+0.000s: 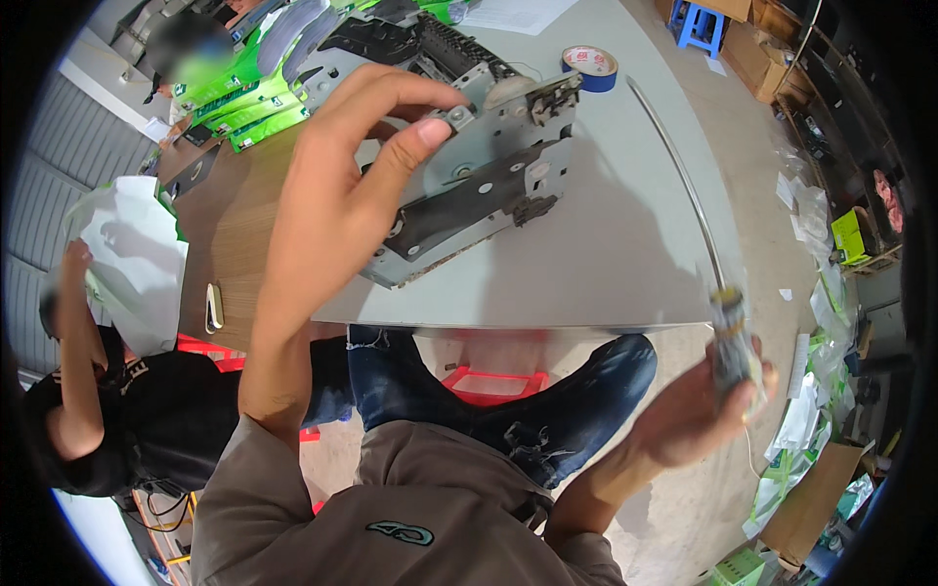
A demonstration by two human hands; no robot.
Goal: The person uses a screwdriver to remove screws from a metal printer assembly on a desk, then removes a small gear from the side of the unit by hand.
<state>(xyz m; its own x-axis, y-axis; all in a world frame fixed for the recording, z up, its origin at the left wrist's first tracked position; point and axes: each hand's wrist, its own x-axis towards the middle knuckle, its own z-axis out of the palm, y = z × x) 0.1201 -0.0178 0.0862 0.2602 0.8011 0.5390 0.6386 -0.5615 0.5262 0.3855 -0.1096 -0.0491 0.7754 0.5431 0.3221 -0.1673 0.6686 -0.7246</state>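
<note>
We've got our left hand (337, 190) pinching a small metal bracket (458, 116) at the open machine chassis (471, 151), which sits on the grey table (611, 264) near a blue tape roll (598, 82). Our right hand (696, 408)'s wrapped round the handle of a long-shaft screwdriver (725, 332), well apart from the chassis, just past the table edge.

Bright, fairly even light is recorded. A soft-edged shadow is thrown across the grey tabletop (606, 215) beside the metal chassis (459, 210); another is cast on the white bag (137, 269) at left. A thin highlight is caught along the screwdriver shaft (685, 176). The handle (730, 342) and right hand (694, 415) are blurred; the left hand (342, 195) is rendered crisper. The corrugated wall (88, 146) is bowed by the fisheye, and corners are swallowed in black.
</note>
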